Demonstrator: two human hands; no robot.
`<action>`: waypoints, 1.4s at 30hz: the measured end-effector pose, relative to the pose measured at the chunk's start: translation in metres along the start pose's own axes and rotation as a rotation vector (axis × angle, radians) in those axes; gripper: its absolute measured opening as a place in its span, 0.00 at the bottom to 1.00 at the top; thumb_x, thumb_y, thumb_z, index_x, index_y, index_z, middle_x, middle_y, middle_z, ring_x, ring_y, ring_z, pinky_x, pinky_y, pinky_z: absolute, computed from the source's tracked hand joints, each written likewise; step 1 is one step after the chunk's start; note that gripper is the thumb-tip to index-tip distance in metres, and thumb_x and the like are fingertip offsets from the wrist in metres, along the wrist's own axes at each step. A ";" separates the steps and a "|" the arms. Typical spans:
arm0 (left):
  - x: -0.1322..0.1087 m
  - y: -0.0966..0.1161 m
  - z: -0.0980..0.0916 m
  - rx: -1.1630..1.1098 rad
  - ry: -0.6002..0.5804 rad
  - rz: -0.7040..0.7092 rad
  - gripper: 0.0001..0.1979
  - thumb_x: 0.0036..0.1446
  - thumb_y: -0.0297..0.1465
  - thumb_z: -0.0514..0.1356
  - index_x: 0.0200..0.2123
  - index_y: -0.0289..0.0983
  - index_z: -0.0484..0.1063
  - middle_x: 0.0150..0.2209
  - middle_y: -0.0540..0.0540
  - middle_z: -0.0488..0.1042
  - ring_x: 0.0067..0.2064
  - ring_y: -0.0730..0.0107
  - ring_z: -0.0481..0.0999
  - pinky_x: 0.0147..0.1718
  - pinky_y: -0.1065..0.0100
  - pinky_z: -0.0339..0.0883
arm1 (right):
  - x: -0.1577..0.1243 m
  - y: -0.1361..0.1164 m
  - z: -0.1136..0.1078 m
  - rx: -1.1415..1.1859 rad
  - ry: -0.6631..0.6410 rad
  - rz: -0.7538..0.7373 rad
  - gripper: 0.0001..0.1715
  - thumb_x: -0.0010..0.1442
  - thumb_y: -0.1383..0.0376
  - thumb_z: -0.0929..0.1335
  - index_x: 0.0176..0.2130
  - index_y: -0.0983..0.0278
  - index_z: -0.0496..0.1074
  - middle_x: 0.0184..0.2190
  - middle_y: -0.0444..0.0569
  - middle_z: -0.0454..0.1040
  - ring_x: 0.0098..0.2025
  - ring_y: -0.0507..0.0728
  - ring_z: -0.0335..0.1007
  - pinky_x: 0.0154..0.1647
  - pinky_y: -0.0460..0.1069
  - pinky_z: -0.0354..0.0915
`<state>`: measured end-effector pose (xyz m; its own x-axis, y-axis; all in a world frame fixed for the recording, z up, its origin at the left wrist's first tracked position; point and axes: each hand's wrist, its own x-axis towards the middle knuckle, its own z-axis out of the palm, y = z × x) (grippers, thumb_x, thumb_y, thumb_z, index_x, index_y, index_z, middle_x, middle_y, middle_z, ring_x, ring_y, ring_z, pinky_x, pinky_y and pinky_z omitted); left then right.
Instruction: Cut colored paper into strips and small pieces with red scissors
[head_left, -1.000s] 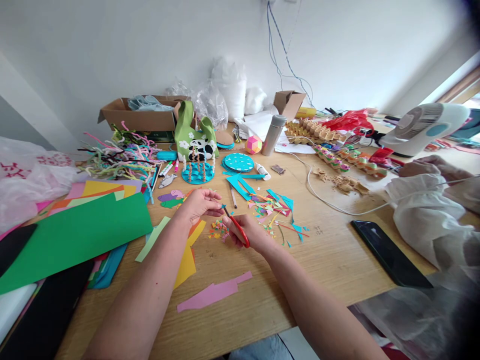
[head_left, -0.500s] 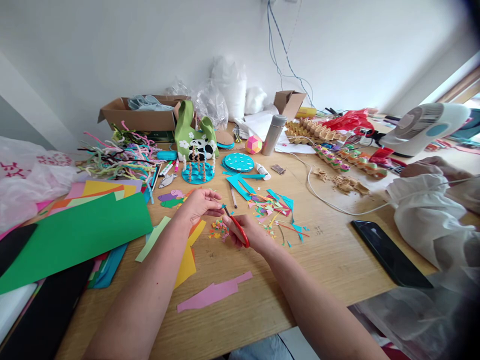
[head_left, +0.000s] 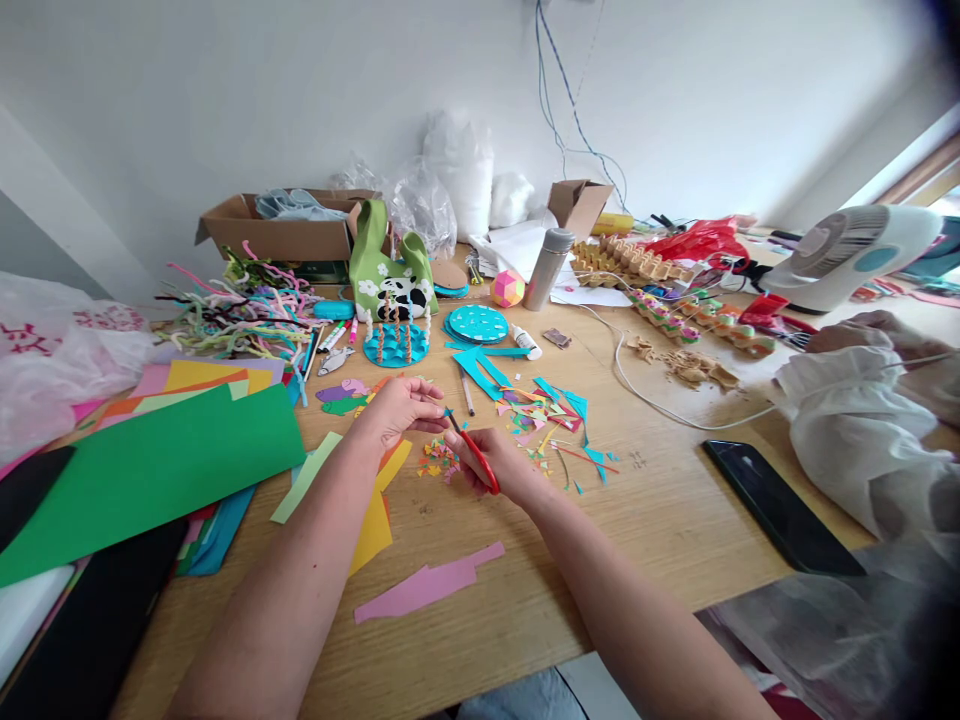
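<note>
At nine o'clock, a white plastic bag carries red print too unclear to read. Toward eight, the left hand curls its fingers beside the blade tips, any pinch unclear, while at six the right hand grips red-handled scissors; at four, illegible marks and a dark phone lie on the table.

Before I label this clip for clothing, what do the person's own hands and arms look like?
The left hand and right hand are ungloved. Left forearm and right forearm are bare: no sleeve, watch or bracelet shows. The left forearm has a small spot.
</note>
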<state>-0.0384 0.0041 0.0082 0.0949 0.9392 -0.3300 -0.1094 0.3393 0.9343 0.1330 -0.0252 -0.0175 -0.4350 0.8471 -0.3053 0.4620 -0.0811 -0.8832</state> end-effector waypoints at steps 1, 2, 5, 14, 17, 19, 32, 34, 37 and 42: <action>0.000 0.000 0.000 -0.002 -0.001 -0.001 0.11 0.44 0.15 0.64 0.32 0.30 0.70 0.23 0.47 0.75 0.26 0.65 0.80 0.29 0.66 0.77 | 0.000 0.001 0.000 -0.003 0.003 0.000 0.35 0.56 0.38 0.64 0.19 0.64 0.60 0.11 0.41 0.64 0.13 0.48 0.59 0.14 0.43 0.54; 0.000 0.000 0.000 -0.004 -0.001 -0.002 0.11 0.44 0.15 0.64 0.32 0.30 0.70 0.23 0.47 0.75 0.26 0.65 0.80 0.29 0.66 0.77 | 0.001 0.001 0.000 -0.004 0.006 0.004 0.34 0.56 0.38 0.64 0.19 0.64 0.61 0.11 0.41 0.64 0.13 0.48 0.60 0.14 0.43 0.54; 0.000 0.000 0.000 -0.013 -0.001 -0.005 0.11 0.45 0.14 0.62 0.32 0.29 0.70 0.23 0.47 0.75 0.26 0.64 0.80 0.29 0.66 0.77 | 0.002 0.003 0.000 0.003 0.011 0.018 0.33 0.55 0.39 0.65 0.20 0.64 0.61 0.11 0.41 0.64 0.13 0.48 0.60 0.14 0.43 0.55; 0.000 0.001 -0.006 0.023 -0.022 -0.011 0.13 0.44 0.17 0.66 0.34 0.31 0.71 0.25 0.45 0.76 0.27 0.63 0.80 0.31 0.64 0.76 | 0.000 -0.002 -0.001 0.007 0.026 0.027 0.34 0.55 0.39 0.65 0.18 0.63 0.59 0.11 0.40 0.63 0.12 0.48 0.59 0.13 0.43 0.54; -0.001 0.003 -0.010 0.065 -0.028 -0.015 0.14 0.42 0.19 0.68 0.34 0.31 0.72 0.26 0.46 0.76 0.27 0.64 0.80 0.30 0.65 0.74 | -0.001 -0.003 -0.001 0.005 0.029 0.037 0.33 0.55 0.40 0.66 0.18 0.63 0.59 0.11 0.40 0.63 0.12 0.48 0.59 0.13 0.43 0.53; -0.001 0.004 -0.011 0.080 -0.030 -0.014 0.14 0.41 0.20 0.69 0.34 0.32 0.72 0.26 0.47 0.75 0.26 0.65 0.79 0.30 0.65 0.73 | -0.002 -0.004 -0.001 -0.001 0.029 0.039 0.33 0.55 0.40 0.66 0.18 0.63 0.59 0.11 0.41 0.63 0.12 0.48 0.59 0.13 0.43 0.53; 0.004 0.002 -0.013 0.129 0.036 0.067 0.11 0.37 0.20 0.68 0.29 0.33 0.76 0.25 0.48 0.76 0.27 0.75 0.73 0.27 0.74 0.61 | 0.000 -0.002 0.000 0.072 0.007 0.055 0.33 0.54 0.39 0.66 0.19 0.63 0.60 0.11 0.40 0.64 0.12 0.48 0.59 0.13 0.43 0.54; 0.004 0.003 -0.011 0.071 0.045 0.067 0.13 0.35 0.20 0.70 0.29 0.32 0.76 0.26 0.48 0.76 0.27 0.76 0.73 0.29 0.73 0.63 | -0.001 -0.003 0.001 0.075 0.014 0.043 0.34 0.55 0.39 0.65 0.18 0.63 0.60 0.11 0.41 0.64 0.12 0.48 0.59 0.14 0.43 0.55; 0.003 0.003 -0.007 -0.024 0.056 0.051 0.14 0.35 0.20 0.70 0.29 0.32 0.75 0.26 0.48 0.76 0.26 0.77 0.73 0.29 0.73 0.65 | -0.002 -0.006 0.001 0.086 0.029 0.001 0.35 0.57 0.38 0.62 0.18 0.63 0.61 0.12 0.43 0.65 0.14 0.48 0.60 0.15 0.43 0.55; 0.003 0.001 0.005 -0.112 0.105 0.050 0.13 0.39 0.18 0.69 0.31 0.31 0.74 0.25 0.48 0.76 0.25 0.77 0.74 0.27 0.74 0.69 | -0.002 -0.008 0.002 0.115 0.042 -0.037 0.35 0.58 0.38 0.61 0.18 0.64 0.62 0.12 0.43 0.66 0.15 0.48 0.61 0.16 0.43 0.55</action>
<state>-0.0334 0.0068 0.0087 -0.0172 0.9534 -0.3011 -0.2216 0.2900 0.9310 0.1286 -0.0277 -0.0104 -0.4161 0.8718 -0.2585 0.3533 -0.1070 -0.9294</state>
